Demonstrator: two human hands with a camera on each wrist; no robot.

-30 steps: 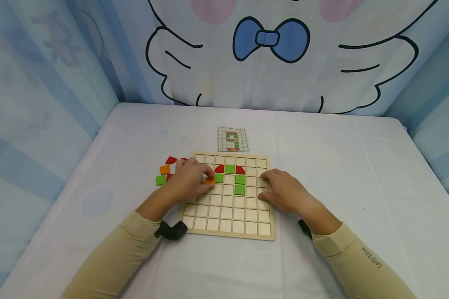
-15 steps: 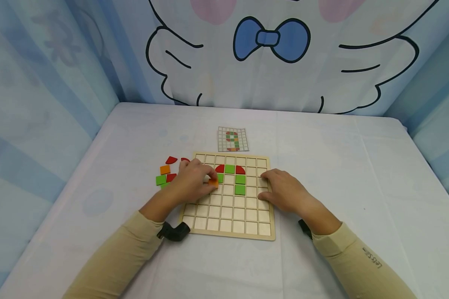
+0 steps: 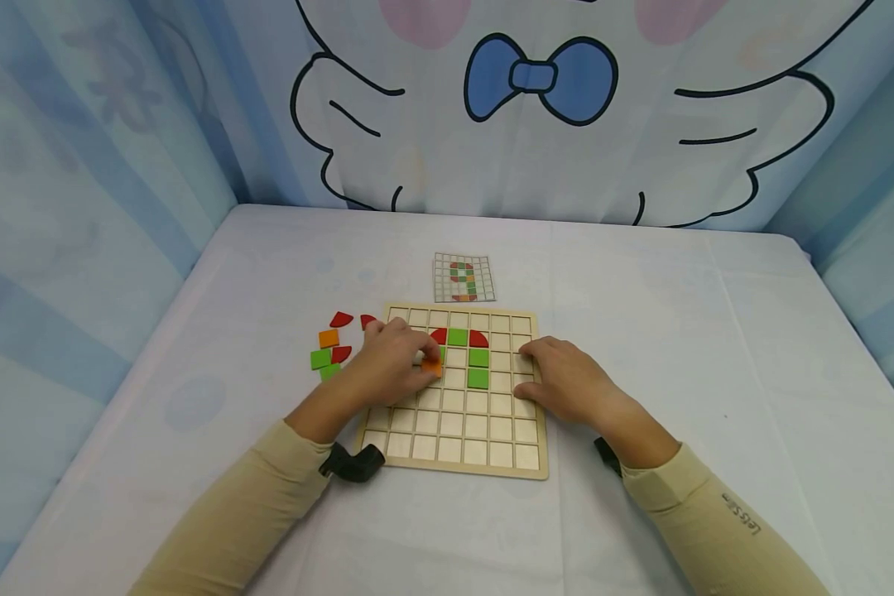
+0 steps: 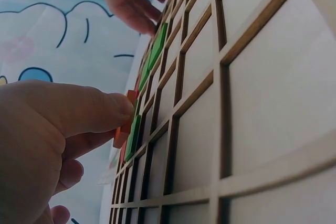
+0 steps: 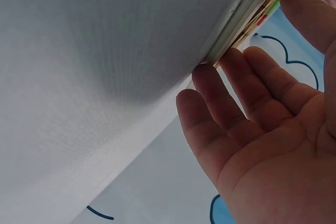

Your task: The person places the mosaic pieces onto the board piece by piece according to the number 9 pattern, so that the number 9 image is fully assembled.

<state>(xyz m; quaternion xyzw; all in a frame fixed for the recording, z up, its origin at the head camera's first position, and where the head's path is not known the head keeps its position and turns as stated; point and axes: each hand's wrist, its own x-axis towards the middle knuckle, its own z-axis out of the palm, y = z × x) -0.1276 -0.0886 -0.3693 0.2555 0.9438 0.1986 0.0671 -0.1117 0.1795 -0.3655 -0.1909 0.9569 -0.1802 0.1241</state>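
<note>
My left hand (image 3: 395, 360) pinches an orange square tile (image 3: 432, 367) between thumb and fingers, over the left part of a wooden grid board (image 3: 454, 470). In the left wrist view the orange tile (image 4: 124, 129) stands tilted, close to a green square (image 4: 133, 139) lying in the grid. Red quarter-round tiles (image 3: 478, 339) and green squares (image 3: 478, 378) fill some cells of the board. My right hand (image 3: 569, 381) rests at the board's right edge, its fingers loosely extended; the right wrist view shows its fingertips (image 5: 205, 74) right at that edge.
Left of the board lie several loose tiles: red quarter-rounds (image 3: 340, 319), an orange square (image 3: 329, 338) and green squares (image 3: 320, 359). A small printed grid card (image 3: 441, 290) with a coloured pattern lies behind the board. A curtain (image 3: 432, 157) hangs beyond the white table (image 3: 641, 290).
My left hand has moved slightly right over the board with the orange tile, uncovering more of the loose tiles. The right hand has stayed in place.
</note>
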